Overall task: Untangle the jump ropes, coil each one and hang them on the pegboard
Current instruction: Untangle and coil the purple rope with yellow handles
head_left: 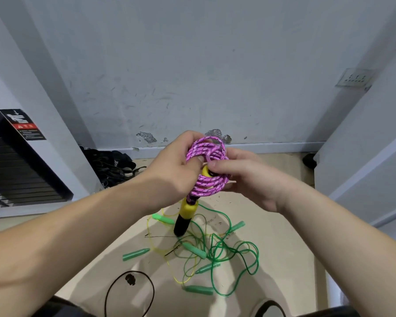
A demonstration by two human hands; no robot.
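Pink rope coil (206, 153) is gripped by left hand (169, 171), pinched by right hand (245, 177). Green ropes (196, 251) are strewn on open floor (284, 271) below.

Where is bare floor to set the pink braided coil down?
Bare beige floor lies right of the tangle of green and yellow jump ropes, toward the white wall, and in a strip along the skirting beyond the right hand. The middle is crowded; a black cord loop occupies the near left.

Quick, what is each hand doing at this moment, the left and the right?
Left hand: closed, holding the pink rope coil.
Right hand: closed, fingers pinching the same coil.
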